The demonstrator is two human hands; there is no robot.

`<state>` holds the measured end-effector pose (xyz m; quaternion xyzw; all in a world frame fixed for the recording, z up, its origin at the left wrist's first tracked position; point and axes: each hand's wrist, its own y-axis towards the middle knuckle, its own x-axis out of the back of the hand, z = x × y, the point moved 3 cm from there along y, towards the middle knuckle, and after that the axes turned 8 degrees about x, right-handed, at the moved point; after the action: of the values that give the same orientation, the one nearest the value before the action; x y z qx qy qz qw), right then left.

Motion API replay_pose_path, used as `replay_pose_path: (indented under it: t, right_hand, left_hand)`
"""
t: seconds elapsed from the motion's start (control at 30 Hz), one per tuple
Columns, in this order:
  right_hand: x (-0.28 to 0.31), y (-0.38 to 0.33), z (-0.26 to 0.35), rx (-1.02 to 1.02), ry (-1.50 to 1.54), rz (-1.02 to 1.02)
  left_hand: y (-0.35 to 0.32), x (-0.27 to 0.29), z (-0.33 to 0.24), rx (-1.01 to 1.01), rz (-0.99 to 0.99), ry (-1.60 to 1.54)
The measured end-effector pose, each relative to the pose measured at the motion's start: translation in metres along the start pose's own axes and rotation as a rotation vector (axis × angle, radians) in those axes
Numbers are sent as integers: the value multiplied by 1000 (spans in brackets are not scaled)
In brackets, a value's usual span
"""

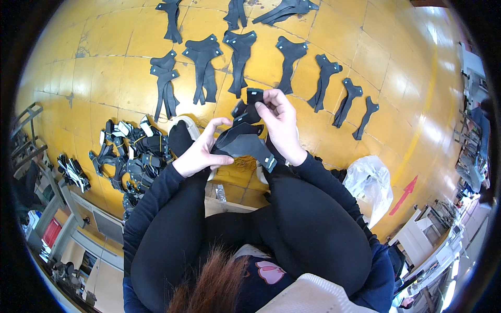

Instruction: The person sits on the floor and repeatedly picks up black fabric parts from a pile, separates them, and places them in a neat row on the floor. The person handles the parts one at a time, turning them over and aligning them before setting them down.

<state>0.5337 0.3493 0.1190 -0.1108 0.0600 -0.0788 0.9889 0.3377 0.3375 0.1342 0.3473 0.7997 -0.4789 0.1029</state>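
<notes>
Between my knees I hold a small bunch of dark grey fabric pieces [242, 145], cut in curved shapes with small pale tags at their ends. My left hand [201, 152] is closed on the bunch's left side, thumb stretched along its lower edge. With thumb and fingers my right hand [279, 122] pinches the upper end of one piece, near its pale tag. The pieces overlap, so where one ends and another begins is partly hidden. On the floor beyond lie several stacks of similar dark fabric pieces [241, 52], set out in rows.
A heap of tied dark bundles [143, 156] lies on the yellow tiled floor [104, 52] to my left. At my right are a clear plastic bag [369, 182] and a red floor arrow [404, 194]. Metal frames [68, 208] stand at the lower left, work tables [422, 229] at the right.
</notes>
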Motion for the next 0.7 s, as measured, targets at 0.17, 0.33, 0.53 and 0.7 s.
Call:
replay_pose_path:
  t: [0.17, 0.33, 0.53, 0.7]
  right_hand:
    - [4, -1, 3, 89, 103, -75]
    - [27, 29, -4, 102, 83, -184]
    - [63, 59, -42, 89, 109, -321]
    - [110, 96, -69, -10, -178, -196]
  left_hand:
    - [-1, 2, 4, 18, -30, 8]
    - [1, 5, 2, 11, -11, -33]
    - [5, 9, 14, 86, 49, -37]
    - [3, 8, 21, 123, 58, 10]
